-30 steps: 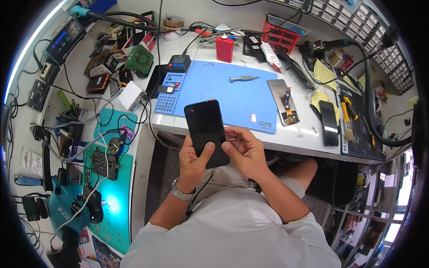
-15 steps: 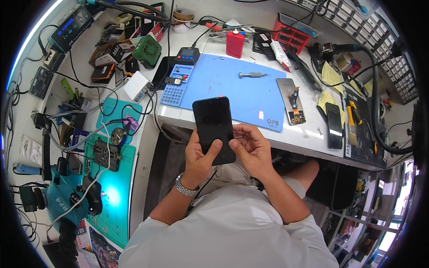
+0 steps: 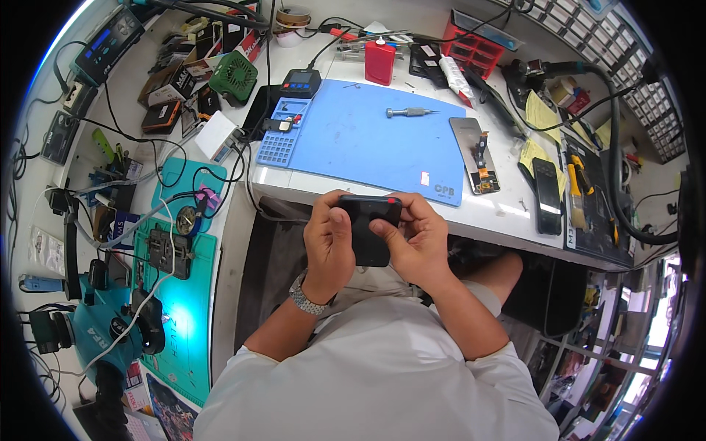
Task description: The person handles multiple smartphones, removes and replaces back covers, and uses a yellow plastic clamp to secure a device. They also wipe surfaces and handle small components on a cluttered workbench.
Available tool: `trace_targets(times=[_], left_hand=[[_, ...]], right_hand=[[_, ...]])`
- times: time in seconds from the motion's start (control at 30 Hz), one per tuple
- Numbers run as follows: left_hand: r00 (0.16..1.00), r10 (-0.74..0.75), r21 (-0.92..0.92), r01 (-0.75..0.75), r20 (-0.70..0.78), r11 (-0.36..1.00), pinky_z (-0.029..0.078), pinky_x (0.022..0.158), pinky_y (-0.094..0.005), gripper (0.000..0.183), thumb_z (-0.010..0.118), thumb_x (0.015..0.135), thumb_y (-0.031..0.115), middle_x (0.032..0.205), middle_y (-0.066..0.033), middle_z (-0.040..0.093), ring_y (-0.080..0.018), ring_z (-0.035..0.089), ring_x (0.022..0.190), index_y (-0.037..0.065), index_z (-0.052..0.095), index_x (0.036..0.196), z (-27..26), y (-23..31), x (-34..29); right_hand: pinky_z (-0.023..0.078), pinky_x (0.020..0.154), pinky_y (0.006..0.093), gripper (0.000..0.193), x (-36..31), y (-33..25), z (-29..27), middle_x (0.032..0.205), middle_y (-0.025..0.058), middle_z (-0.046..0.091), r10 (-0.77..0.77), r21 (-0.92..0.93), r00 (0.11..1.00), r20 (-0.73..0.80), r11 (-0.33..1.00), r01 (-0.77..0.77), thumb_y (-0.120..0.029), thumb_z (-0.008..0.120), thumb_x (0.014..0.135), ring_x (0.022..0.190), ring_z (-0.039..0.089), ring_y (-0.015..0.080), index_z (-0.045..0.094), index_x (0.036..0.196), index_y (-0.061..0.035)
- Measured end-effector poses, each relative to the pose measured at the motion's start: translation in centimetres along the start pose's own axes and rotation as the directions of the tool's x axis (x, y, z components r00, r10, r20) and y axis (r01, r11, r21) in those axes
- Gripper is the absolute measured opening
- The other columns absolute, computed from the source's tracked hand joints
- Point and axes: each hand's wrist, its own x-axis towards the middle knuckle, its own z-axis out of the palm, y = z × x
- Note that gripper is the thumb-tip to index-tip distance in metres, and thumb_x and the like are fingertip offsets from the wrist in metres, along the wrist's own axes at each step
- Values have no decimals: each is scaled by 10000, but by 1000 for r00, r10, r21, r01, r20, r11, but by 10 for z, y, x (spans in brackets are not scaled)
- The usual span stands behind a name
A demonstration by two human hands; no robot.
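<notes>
A black smartphone [image 3: 372, 248] with a dark screen is held between both hands, over my lap and in front of the desk. My left hand [image 3: 329, 239] wraps its left edge, thumb along the side of the screen. My right hand [image 3: 418, 239] grips the right edge, its thumb lying over the glass and its fingers curled behind. A small red mark shows at the phone's top right corner. Beyond the hands lies a blue work mat [image 3: 360, 147] with a silver precision screwdriver [image 3: 410, 112] on it. A detached phone screen [image 3: 474, 154] rests at the mat's right side.
Another phone [image 3: 546, 195] and a yellow-handled brush [image 3: 577, 192] lie at the right. A red bottle [image 3: 379, 62] stands at the back. On the left are a teal mat [image 3: 193, 353], a teal microscope [image 3: 110, 331], a green fan [image 3: 234, 77] and loose cables.
The phone has tilted, its top end dropping toward me and looking shorter now. Both hands have moved up along its sides, and the right thumb has shifted onto the upper screen.
</notes>
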Motion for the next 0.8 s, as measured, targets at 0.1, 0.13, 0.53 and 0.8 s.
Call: trace_targets(times=[0.1,0.13,0.53,0.8], left_hand=[[990,131,150,-121,-60,981,425,667,-253,286,535,1179,271,871,17,580,-50,479,758,7,625,1115,2,-3,3],[979,189,197,-172,-72,965,416,662,-256,283,530,1181,267,854,22,560,-61,468,748,11,615,1096,2,-3,3],[968,179,102,-163,-176,981,413,769,-245,316,451,1202,229,939,-9,534,-82,477,843,6,578,1016,-10,-6,2],[978,97,97,-80,-182,992,419,775,-266,377,439,1209,325,944,-18,532,-102,485,849,29,556,1007,-16,-13,-2]], right_hand=[[588,881,282,334,-4,1,5,1073,116,802,-47,-47,998,28,998,49,32,804,952,980,751,132,659,1252,11],[591,873,288,341,-5,0,7,1063,123,802,-75,-99,997,35,992,78,27,809,946,966,755,139,660,1252,11],[526,634,435,232,-17,-9,12,819,240,709,67,-463,989,129,886,1,-79,820,914,714,686,438,614,995,-10],[546,725,530,310,-14,-9,7,874,265,717,21,-447,965,260,889,102,-129,775,959,858,710,495,561,1134,10]])
